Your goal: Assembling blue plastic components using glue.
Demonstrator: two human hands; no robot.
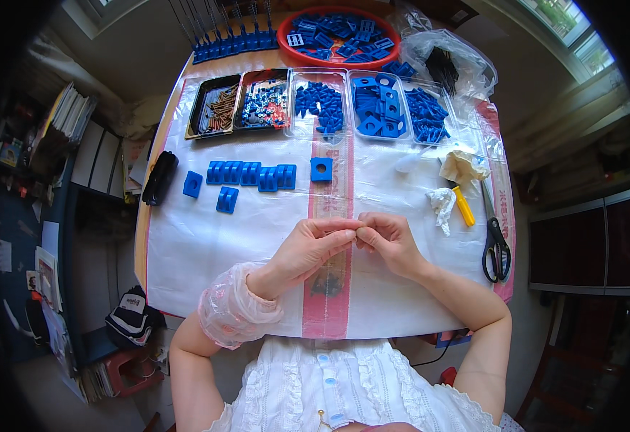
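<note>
My left hand (306, 249) and right hand (394, 246) press fingertips together, pinching what I cannot tell; the lone blue block (321, 175) lies just far of them, trays (201, 106) beyond, probably sorted for reach

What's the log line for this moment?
left hand, right hand: close together | any held item: cannot tell | ahead: blue square piece | person's right: scissors, yellow-handled tool
</note>
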